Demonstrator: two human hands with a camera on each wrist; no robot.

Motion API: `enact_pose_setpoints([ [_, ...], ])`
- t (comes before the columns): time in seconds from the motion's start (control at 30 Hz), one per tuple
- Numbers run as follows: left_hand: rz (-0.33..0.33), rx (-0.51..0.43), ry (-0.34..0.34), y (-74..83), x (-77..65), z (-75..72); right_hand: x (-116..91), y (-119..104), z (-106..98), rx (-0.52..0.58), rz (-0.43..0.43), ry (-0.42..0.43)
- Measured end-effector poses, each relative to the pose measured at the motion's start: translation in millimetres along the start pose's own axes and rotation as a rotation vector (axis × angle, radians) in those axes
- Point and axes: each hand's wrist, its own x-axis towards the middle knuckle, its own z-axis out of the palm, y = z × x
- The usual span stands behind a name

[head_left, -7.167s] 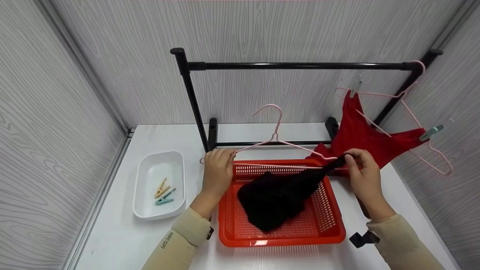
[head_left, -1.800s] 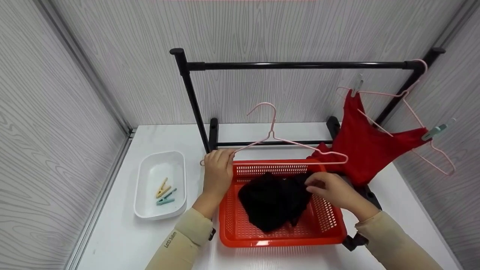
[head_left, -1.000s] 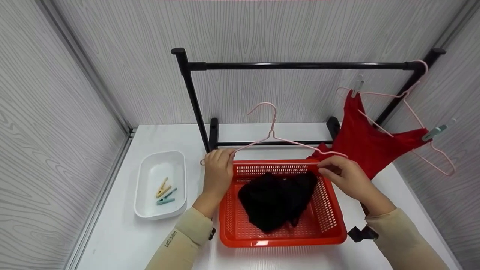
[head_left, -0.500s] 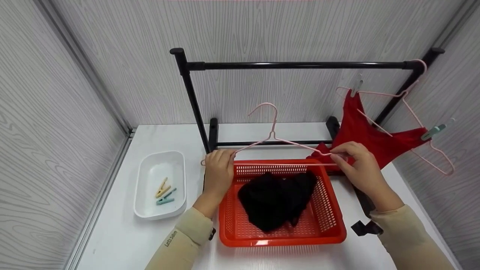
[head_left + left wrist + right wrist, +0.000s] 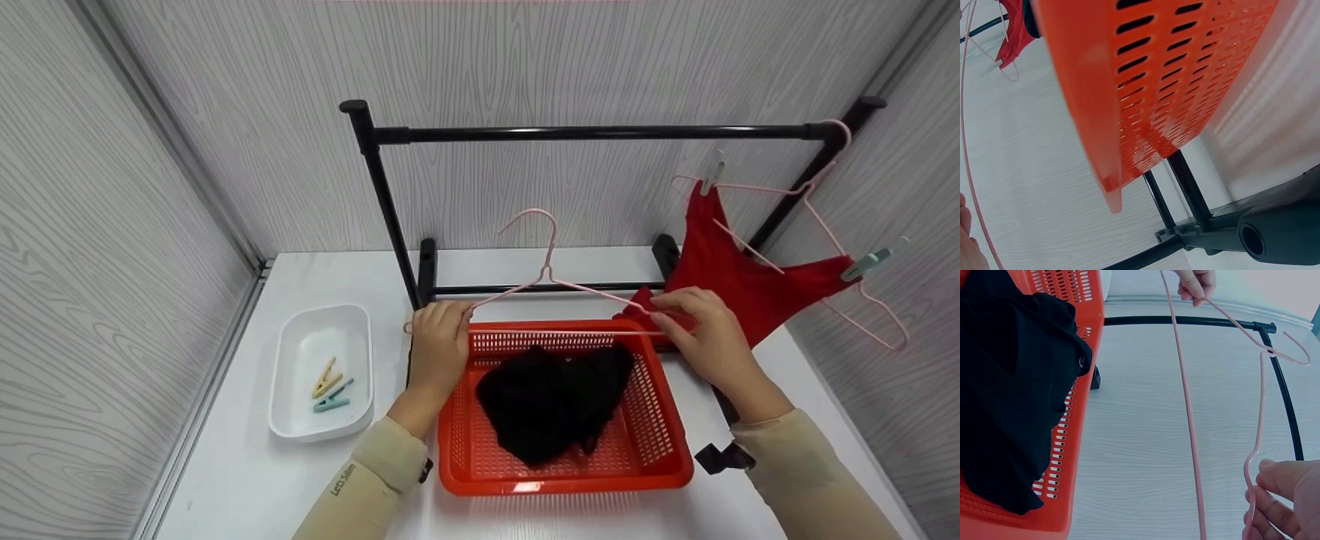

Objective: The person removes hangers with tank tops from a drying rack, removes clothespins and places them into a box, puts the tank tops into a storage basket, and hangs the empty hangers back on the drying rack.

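Note:
A pink wire hanger (image 5: pixel 550 274) is held level above the far rim of a red basket (image 5: pixel 562 486), its hook pointing up. My left hand (image 5: pixel 437 345) grips its left end. At the other end, my right hand (image 5: pixel 709 337) pinches the hanger's arm between thumb and fingers, which the right wrist view shows closely. Crumpled black cloth (image 5: pixel 551 405) lies in the basket, touched by neither hand; a small round button or snap shows on it in the right wrist view. Only a few fingertips of my left hand (image 5: pixel 967 236) appear in the left wrist view.
Behind the basket stands a black rack (image 5: pixel 600 133). A red garment (image 5: pixel 739 277) hangs at its right from another pink hanger (image 5: pixel 817 202), held by clothespins (image 5: pixel 868 264). To the left, a white tray (image 5: pixel 281 397) holds a yellow clothespin (image 5: pixel 326 381) and a teal clothespin (image 5: pixel 332 400).
Earlier my right hand held part of the black cloth up at the hanger's right end. The cloth dropped into the basket, and my right hand moved up to the hanger. The left hand stayed.

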Motion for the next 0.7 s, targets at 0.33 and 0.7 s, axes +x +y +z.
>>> enact_pose_setpoints([
  [0.33, 0.020, -0.026, -0.001, 2.3, 5.0, -0.7, -0.2, 0.7, 6.8, 0.019, 0.025, -0.002],
  [0.7, 0.016, -0.023, -0.048, 2.2, 9.6, -4.9, 1.8, -0.5, 7.1, 0.030, 0.032, 0.011],
])
